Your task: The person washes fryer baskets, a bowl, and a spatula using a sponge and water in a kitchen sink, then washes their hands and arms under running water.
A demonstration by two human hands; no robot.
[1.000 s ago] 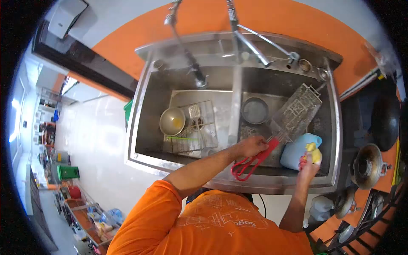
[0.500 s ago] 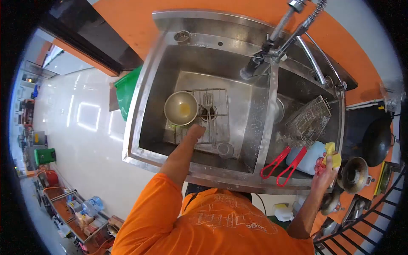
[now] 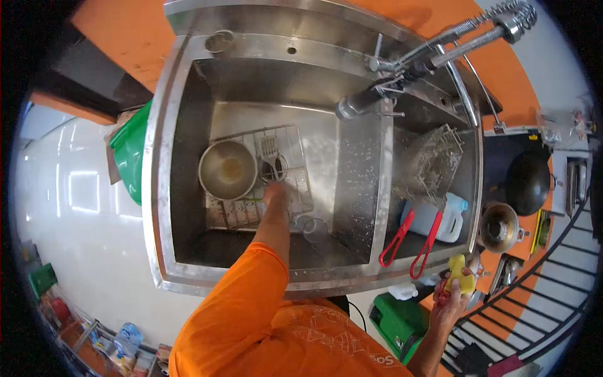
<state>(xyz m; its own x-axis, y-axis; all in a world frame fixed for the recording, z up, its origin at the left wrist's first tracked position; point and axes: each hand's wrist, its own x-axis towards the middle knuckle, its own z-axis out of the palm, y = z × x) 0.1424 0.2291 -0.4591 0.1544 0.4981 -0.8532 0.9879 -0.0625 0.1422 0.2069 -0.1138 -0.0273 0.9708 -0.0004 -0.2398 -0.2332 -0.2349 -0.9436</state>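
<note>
My left hand [image 3: 275, 193] reaches down into the left basin, at the lower end of a slotted spatula [image 3: 270, 149]; its fingers are blurred and mostly hidden. Beneath lies a wire rack [image 3: 295, 144], with a metal bowl [image 3: 227, 169] to the hand's left and a clear cup [image 3: 314, 230] to its lower right. My right hand [image 3: 450, 300], past the sink's front right corner, is closed around a yellow sponge [image 3: 461, 276] and something red. In the right basin a wire fryer basket [image 3: 433, 164] with red handles [image 3: 427, 244] leans beside a light blue jug [image 3: 433, 220].
A spring-hose faucet [image 3: 370, 99] hangs over the divider between basins. To the right are a dark wok [image 3: 527, 182], a used pan [image 3: 499, 227] and a black rail [image 3: 534, 295]. Green bins [image 3: 135, 151] stand on the floor left and at front [image 3: 396, 320].
My left hand has let go of the red-handled basket and moved left into the left basin. My right hand, still with the sponge, has moved out past the sink's front edge. The view has shifted.
</note>
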